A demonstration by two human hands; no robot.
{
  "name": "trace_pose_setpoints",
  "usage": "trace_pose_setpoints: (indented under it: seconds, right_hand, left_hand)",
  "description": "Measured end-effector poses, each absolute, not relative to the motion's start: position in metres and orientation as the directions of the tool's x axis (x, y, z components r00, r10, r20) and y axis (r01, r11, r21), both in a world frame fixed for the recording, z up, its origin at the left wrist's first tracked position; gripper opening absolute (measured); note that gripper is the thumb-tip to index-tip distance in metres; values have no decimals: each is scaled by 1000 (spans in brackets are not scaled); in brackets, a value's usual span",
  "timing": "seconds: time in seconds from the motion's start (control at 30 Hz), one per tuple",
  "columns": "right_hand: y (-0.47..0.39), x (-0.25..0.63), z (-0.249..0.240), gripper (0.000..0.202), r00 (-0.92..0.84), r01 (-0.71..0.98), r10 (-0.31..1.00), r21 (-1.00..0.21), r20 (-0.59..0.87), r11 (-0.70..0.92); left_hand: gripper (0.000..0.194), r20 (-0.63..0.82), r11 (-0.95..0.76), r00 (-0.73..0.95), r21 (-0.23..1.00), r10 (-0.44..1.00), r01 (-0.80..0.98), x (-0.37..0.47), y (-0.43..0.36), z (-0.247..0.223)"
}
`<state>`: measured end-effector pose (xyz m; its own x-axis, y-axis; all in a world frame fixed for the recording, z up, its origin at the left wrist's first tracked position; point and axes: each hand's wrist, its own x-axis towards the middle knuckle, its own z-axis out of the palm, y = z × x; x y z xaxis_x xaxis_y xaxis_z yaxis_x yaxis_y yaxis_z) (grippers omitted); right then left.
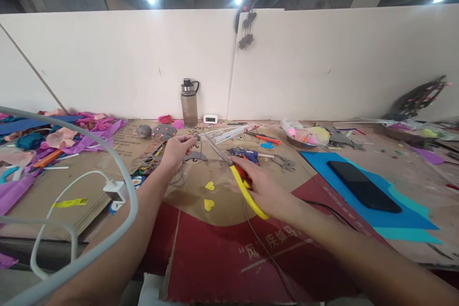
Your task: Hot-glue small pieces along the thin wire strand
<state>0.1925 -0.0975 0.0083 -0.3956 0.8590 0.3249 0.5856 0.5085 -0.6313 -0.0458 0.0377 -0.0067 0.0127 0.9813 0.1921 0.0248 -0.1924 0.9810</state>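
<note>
My left hand (175, 152) is closed in a pinch on a thin grey yarn (199, 141) above the cardboard. My right hand (261, 182) grips a pair of scissors (247, 194) with yellow and red handles; the blades point toward the yarn by my left fingertips. Whether the blades touch the yarn, I cannot tell. Beneath my left fingers lies a grey crescent piece (196, 156). Two yellow hearts, an upper heart (210, 185) and a lower heart (208, 205), lie on the cardboard between my forearms. A blue glue gun (247, 154) rests just beyond my right hand.
At the back stand a water bottle (189, 107) and a small digital clock (210, 119). A black phone (362, 185) lies on blue sheets (398, 220) at right. Colourful scraps (64, 137) pile up at left. A thick white tube (129, 186) arches across the near left.
</note>
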Motion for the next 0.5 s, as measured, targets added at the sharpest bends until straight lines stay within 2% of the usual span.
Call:
trace_pose_setpoints:
  seconds: [0.1, 0.17, 0.23, 0.37, 0.5]
  right_hand:
    - [-91, 171, 8, 30, -441, 462, 867, -769, 233, 442]
    - [-88, 163, 3, 32, -455, 362, 881, -877, 128, 314]
    - [-85, 158, -3, 36, -445, 298, 894, -933, 52, 203]
    - [-79, 158, -10, 42, -378, 348, 925, -921, 33, 174]
    - [-76, 161, -4, 38, -353, 476, 927, -829, 125, 293]
  left_hand:
    - [24, 164, -163, 8, 984, 986, -65, -43, 36, -3]
    - [27, 150, -147, 8, 979, 989, -145, -43, 34, 0]
    - [29, 145, -139, 14, 967, 989, -216, -42, 32, 3]
    - [30, 146, -135, 18, 951, 989, -277, -44, 30, 9]
    - [29, 149, -142, 5, 952, 989, -271, -45, 28, 12]
